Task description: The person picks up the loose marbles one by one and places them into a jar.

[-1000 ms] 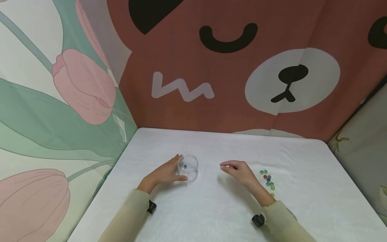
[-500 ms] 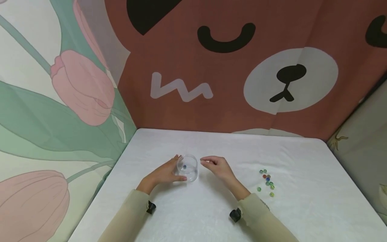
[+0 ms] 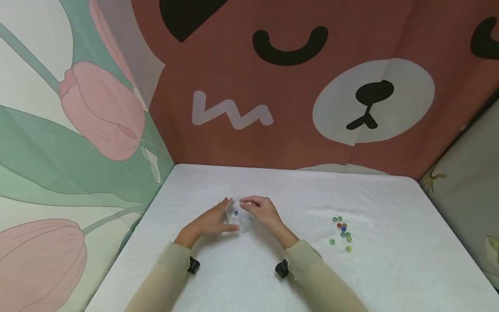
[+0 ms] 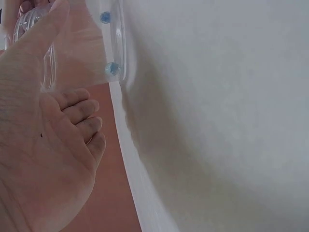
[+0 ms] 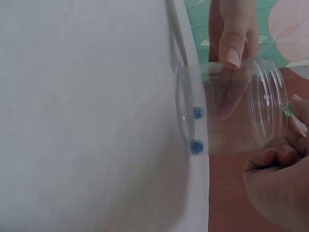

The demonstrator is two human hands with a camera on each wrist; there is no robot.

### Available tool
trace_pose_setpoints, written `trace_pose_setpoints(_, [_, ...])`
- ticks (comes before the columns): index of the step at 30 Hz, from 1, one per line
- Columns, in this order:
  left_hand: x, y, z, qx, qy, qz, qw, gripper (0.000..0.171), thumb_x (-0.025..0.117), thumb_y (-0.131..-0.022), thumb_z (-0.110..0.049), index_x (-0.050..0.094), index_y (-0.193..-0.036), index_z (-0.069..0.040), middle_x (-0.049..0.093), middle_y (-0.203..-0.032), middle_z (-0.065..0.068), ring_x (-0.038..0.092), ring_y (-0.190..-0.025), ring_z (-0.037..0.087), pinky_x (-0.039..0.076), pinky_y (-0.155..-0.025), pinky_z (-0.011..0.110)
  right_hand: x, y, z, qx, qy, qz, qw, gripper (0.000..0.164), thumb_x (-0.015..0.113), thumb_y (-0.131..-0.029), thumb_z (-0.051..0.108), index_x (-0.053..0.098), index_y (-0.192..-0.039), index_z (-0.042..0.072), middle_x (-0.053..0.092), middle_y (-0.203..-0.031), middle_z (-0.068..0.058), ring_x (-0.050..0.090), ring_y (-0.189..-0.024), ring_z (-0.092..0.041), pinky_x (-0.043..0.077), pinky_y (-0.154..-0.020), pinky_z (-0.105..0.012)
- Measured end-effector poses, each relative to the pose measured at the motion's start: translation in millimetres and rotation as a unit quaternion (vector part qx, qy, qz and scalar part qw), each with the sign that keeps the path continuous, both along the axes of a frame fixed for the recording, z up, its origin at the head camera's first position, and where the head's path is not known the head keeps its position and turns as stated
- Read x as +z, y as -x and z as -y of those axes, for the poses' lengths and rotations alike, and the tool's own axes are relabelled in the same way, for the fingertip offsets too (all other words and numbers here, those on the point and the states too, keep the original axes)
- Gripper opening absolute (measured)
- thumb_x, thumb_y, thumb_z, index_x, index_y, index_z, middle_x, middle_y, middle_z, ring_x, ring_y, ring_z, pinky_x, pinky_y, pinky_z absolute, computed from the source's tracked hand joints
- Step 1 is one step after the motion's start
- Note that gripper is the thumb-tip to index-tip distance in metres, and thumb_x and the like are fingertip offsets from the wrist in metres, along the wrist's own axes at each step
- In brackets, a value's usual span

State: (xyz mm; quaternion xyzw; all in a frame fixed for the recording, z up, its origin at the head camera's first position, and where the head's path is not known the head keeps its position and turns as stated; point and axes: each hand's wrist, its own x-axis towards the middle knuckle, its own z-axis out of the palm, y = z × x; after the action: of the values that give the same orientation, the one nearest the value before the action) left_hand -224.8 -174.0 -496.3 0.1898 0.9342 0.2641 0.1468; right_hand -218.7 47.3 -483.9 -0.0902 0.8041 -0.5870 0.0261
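Note:
A clear plastic jar (image 5: 231, 137) with a ridged neck stands upright on the white table. Two blue marbles (image 5: 196, 146) show at its bottom in both wrist views. My left hand (image 3: 208, 222) holds the jar from the left, thumb on the near side and fingers behind. Over the jar's mouth, my right hand (image 3: 267, 211) pinches a green marble (image 5: 288, 109) between thumb and forefinger, its other fingers curled in. In the left wrist view the right hand is mostly out of sight.
On the right of the white tablecloth (image 3: 296, 277) lies a loose group of marbles (image 3: 343, 229), green, yellow, red and blue. Behind the table hangs a brown bear-print cloth (image 3: 234, 147), with a tulip-print cloth (image 3: 105, 112) on the left.
My right hand has moved left from near the loose marbles to the jar's mouth, carrying the green marble. The left hand stays on the jar.

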Motion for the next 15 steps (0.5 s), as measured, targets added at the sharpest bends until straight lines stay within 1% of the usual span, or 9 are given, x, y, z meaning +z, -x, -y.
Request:
trace_pose_setpoints(3, [1.0, -1.0, 0.1, 0.002, 0.000, 0.004, 1.0000, 0.110, 0.074, -0.083, -0.064, 0.021, -0.162, -0.009, 0.014, -0.169, 0.012, 0.018, -0.155, 0.031, 0.023, -0.123, 0.054, 1.9, 0.2, 1.5, -0.001, -0.006, 0.006, 1.000, 0.024, 0.075, -0.092, 0.032, 0.080, -0.108, 0.015, 0.049, -0.064, 0.006, 0.043, -0.062, -0.010, 0.035, -0.053, -0.021])
trace_pose_setpoints(9, [1.5, -2.3, -0.9, 0.005, -0.004, 0.005, 1.0000, 0.110, 0.075, -0.083, -0.063, 0.021, -0.162, -0.009, 0.014, -0.169, 0.013, 0.018, -0.155, 0.032, 0.023, -0.123, 0.054, 4.4, -0.2, 1.0, 0.009, -0.007, 0.001, 1.000, 0.026, 0.075, -0.092, 0.031, 0.080, -0.110, 0.012, 0.047, -0.064, 0.007, 0.041, -0.060, -0.009, 0.033, -0.051, -0.020])
trace_pose_setpoints(12, [1.1, -2.1, -1.8, 0.006, -0.005, 0.004, 1.0000, 0.111, 0.074, -0.083, -0.062, 0.019, -0.162, -0.007, 0.015, -0.169, 0.014, 0.019, -0.155, 0.032, 0.024, -0.123, 0.054, 6.5, -1.2, -0.3, 0.014, -0.006, 0.011, 1.000, 0.028, 0.075, -0.093, 0.030, 0.078, -0.115, 0.013, 0.044, -0.064, 0.007, 0.040, -0.061, -0.009, 0.034, -0.052, -0.020])
trace_pose_setpoints(15, [0.4, -1.7, -2.4, 0.006, -0.005, 0.006, 1.0000, 0.112, 0.075, -0.084, -0.062, 0.017, -0.162, -0.004, 0.015, -0.169, 0.014, 0.019, -0.154, 0.032, 0.024, -0.123, 0.053, 7.3, -2.1, -1.7, 0.021, -0.007, 0.023, 0.999, 0.034, 0.076, -0.092, 0.030, 0.075, -0.122, 0.014, 0.040, -0.063, 0.008, 0.038, -0.061, -0.008, 0.034, -0.053, -0.021])
